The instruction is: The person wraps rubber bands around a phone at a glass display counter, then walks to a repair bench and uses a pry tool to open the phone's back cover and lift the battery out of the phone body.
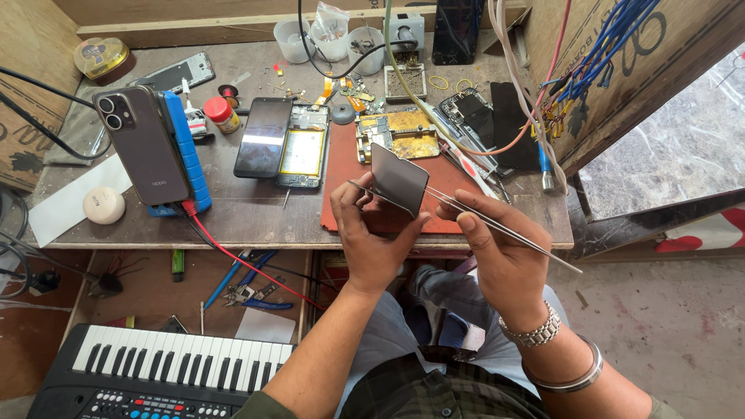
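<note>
My left hand [371, 233] grips a dark rectangular phone screen panel [399, 178], holding it tilted above the red work mat [345, 167]. My right hand [497, 252] pinches long metal tweezers [497, 225]; their tips reach under the panel's lower edge toward my left fingers. Both hands hover over the front edge of the wooden bench [256, 213].
An opened phone [304, 147] and a dark phone [262, 136] lie left of the mat. A grey phone [143, 143] leans on a blue block [186, 151]. Circuit boards [400, 132], cups [330, 35], cables [590, 54], a small keyboard [155, 372] below.
</note>
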Available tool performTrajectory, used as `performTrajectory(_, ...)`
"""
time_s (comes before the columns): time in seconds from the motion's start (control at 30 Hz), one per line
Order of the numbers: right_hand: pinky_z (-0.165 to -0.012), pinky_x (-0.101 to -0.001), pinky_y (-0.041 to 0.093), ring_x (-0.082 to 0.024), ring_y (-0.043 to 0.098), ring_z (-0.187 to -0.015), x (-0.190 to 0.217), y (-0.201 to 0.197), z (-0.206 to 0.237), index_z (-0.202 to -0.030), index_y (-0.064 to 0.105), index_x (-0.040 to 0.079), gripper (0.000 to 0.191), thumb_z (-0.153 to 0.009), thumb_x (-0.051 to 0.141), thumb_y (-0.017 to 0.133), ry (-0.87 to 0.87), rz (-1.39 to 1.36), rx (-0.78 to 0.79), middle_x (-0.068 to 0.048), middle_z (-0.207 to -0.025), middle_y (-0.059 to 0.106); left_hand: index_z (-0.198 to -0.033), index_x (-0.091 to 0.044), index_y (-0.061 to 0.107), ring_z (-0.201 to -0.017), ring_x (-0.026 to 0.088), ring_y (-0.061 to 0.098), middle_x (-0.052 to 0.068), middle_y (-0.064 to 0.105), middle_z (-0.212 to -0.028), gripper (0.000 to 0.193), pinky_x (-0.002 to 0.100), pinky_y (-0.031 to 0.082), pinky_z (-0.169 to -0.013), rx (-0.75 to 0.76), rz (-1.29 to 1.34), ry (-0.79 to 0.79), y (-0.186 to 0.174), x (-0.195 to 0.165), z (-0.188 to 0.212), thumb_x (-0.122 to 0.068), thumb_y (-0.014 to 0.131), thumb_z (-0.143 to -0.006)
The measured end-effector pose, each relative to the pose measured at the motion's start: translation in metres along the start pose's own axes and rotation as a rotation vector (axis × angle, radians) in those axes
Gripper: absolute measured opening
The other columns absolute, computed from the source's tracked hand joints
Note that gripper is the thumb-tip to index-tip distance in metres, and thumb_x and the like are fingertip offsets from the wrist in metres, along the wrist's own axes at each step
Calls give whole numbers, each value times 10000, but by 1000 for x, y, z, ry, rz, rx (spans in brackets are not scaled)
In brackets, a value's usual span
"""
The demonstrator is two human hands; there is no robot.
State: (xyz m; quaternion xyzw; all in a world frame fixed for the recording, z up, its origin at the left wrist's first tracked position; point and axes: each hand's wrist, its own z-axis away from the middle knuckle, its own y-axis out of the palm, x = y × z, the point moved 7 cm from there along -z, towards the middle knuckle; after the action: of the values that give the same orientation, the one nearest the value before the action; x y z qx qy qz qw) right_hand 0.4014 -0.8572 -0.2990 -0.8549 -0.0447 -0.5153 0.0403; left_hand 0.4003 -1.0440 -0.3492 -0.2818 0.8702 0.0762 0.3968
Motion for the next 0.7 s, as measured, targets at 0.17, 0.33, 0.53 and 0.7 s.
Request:
performTrajectory(0.17, -976, -321, 589, -225, 743, -1089, 0, 0, 1, -1275, 633, -93, 294, -1042, 86, 633, -9, 1, -7, -186, -1119, 760, -1441, -46, 445, -1235, 261, 568, 123, 438, -1368, 887, 379, 552, -1012, 2, 8, -4, 0, 1, 0, -252, 968, -755)
performTrajectory(0.33, -978, -321, 587, -227, 742, -1091, 0, -1, 1, -1277, 632, -91, 293, -1043, 85, 633, -11, 1, -9, -186, -1121, 759, -1444, -51, 442, -1240, 256, 571, 121, 437, -1371, 886, 375, 560, -1013, 3, 13, -2, 0, 1, 0, -249, 969, -761)
performTrajectory(0.53, -979, -322, 588, -224, 739, -1089, 0, 0, 0, -1276, 634, -91, 294, -1041, 85, 633, -1, -7, -1, -185, -1123, 758, -1433, -51, 434, -1229, 255, 565, 122, 435, -1368, 888, 381, 550, -1006, 5, -3, 16, 0, 0, 0, -249, 972, -754)
performTrajectory(0.7, -973, -314, 593, -217, 741, -1085, 1, 0, 1, -1273, 638, -91, 289, -1043, 86, 635, -13, -2, 2, -182, -1117, 761, -1436, -52, 422, -1246, 261, 563, 122, 429, -1371, 893, 373, 566, -996, 10, 2, 11, 0, 1, 1, -257, 970, -761)
